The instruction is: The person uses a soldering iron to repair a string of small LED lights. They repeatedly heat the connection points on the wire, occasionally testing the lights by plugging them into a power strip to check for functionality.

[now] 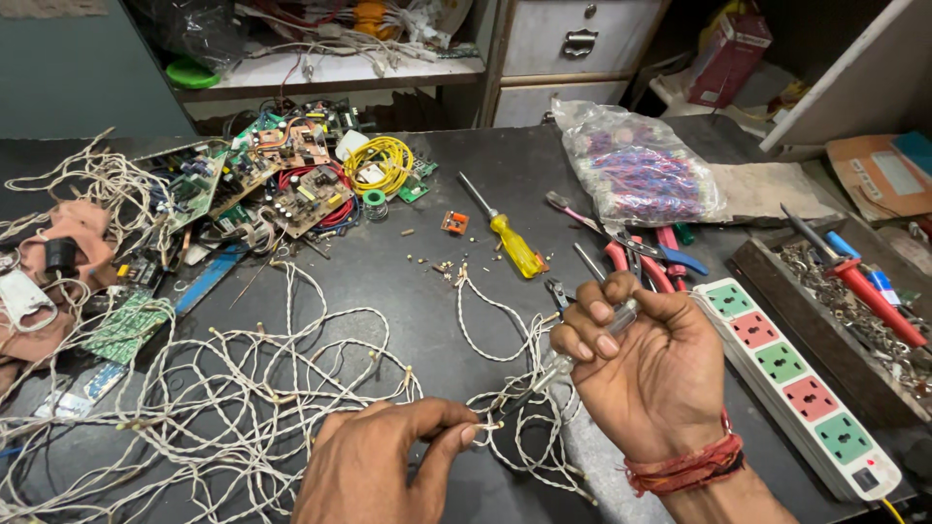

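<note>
Hands are working just left of the power strip (806, 393) — left hand (374, 461) pinching the white twisted wire (505, 424), right hand (650, 364) gripping a clear-handled screwdriver (582, 349) — its tip pointing at that pinched wire.

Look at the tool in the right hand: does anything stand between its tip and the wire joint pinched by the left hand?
Nothing visible does. The right hand points the tool down at the wire joint held by the left hand; only bare table shows in the small gap.
</note>
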